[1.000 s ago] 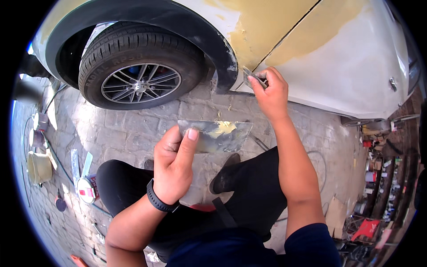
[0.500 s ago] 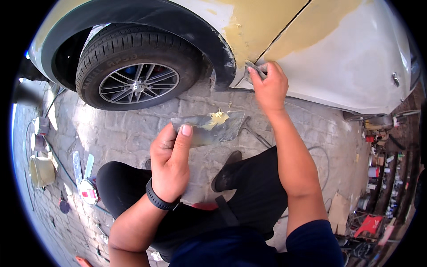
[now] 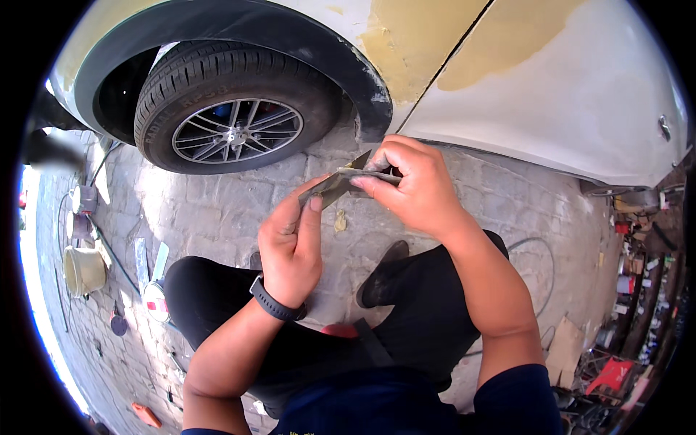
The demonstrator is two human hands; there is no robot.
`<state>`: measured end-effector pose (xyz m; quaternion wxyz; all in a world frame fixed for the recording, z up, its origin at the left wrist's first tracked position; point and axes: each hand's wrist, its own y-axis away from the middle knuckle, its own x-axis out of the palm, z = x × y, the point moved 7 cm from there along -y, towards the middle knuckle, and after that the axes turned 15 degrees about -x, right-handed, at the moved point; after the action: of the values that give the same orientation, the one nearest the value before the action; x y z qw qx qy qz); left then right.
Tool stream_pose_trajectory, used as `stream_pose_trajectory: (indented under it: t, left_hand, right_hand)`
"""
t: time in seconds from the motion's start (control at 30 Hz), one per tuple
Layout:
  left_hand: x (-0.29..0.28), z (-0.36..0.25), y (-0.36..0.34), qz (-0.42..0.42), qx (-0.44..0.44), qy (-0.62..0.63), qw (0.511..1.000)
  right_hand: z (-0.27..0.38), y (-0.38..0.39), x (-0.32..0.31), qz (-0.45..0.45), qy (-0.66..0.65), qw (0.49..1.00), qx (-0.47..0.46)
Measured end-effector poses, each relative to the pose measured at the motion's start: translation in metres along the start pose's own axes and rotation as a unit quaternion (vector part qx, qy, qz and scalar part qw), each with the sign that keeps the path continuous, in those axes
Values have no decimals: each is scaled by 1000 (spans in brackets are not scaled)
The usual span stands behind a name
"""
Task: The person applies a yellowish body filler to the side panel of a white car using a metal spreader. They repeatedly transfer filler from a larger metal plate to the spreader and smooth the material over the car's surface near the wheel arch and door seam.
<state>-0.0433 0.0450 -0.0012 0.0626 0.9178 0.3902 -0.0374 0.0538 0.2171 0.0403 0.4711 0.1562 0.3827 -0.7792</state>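
Note:
My left hand point(image 3: 290, 246) grips a flat grey plate point(image 3: 327, 192), tilted on its edge below the car. My right hand point(image 3: 417, 185) pinches a thin grey spreader point(image 3: 359, 172) against the plate, where a little pale yellow filler shows. The car's white door point(image 3: 551, 116) and rear panel carry broad patches of yellow filler point(image 3: 402, 43), split by a dark seam. To the left sits the tire point(image 3: 159, 138) with its silver rim, under a black arch trim point(image 3: 304, 43).
Along the left on the paving point(image 3: 181, 210) are buckets point(image 3: 83, 272), a round can point(image 3: 155, 303), long flat strips and hoses. Stacked clutter point(image 3: 627, 283), a red object point(image 3: 609, 373) and cardboard point(image 3: 565, 348) lie at the right. My bent legs and shoes are below.
My right hand has left the car panel and moved down and left to the plate. My left hand has tilted the plate and raised its far edge toward the spreader.

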Motion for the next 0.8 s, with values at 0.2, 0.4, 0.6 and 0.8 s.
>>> stream_pose_trajectory:
  t: [0.2,0.4,0.6,0.8]
  left_hand:
    - [7,-11,-6,-5,6,-78,997]
    - [15,-4,-9,-10,-9,-11,1000]
    - [19,-3,-6,32,-50,-4,998]
    - [14,2,-1,36,-45,52,997]
  right_hand:
    - [-55,4,-37,-110,149,982,22]
    - [-85,0,-46,-142,292,945,-28]
    - [-88,-7,-40,-155,331,931,-6]
    - [-91,-2,-44,-178,345,921,29]
